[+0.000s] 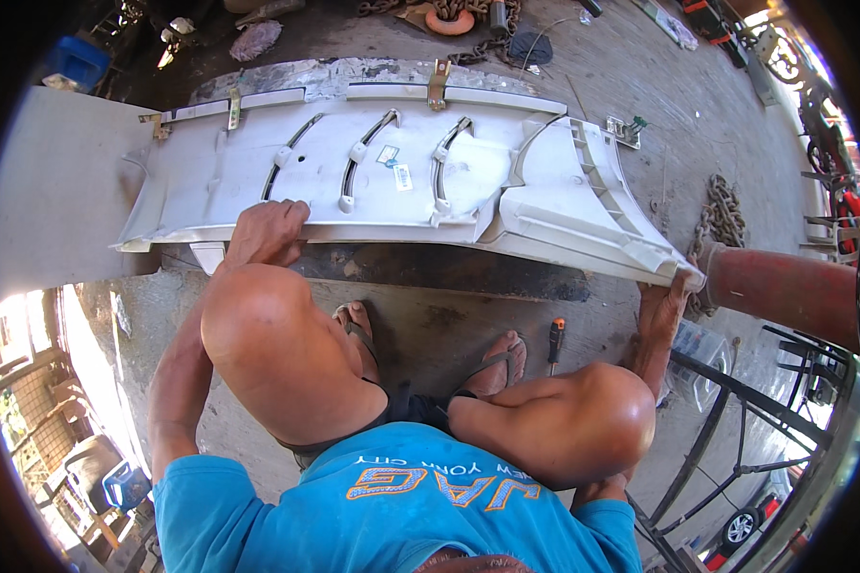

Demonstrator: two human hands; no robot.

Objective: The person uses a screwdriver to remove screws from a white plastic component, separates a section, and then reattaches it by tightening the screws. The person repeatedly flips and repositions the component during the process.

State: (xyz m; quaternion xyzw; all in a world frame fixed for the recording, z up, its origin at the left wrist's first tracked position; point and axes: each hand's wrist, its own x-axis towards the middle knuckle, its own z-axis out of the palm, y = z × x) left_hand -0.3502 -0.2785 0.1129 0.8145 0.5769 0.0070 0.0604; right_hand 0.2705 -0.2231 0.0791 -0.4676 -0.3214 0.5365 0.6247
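Note:
A long white moulded vehicle panel [248, 158] lies across in front of me with its ribbed, slotted side up. Metal brackets [438, 86] are fixed along its far edge. Near the panel's left part, my left hand [269, 232] is closed over the near edge, fingers bent onto the surface. My right hand [667, 298] grips the right end at its near corner, its fingers partly hidden by the panel. A screwdriver [556, 342] with an orange and black handle lies on the floor beside my right foot.
Under the panel's near side runs a dark beam [430, 271]. A red pipe [784, 286] and a chain [721, 215] are close to its right end. A black metal frame [736, 392] stands at the lower right. A pale board [48, 196] borders the left end.

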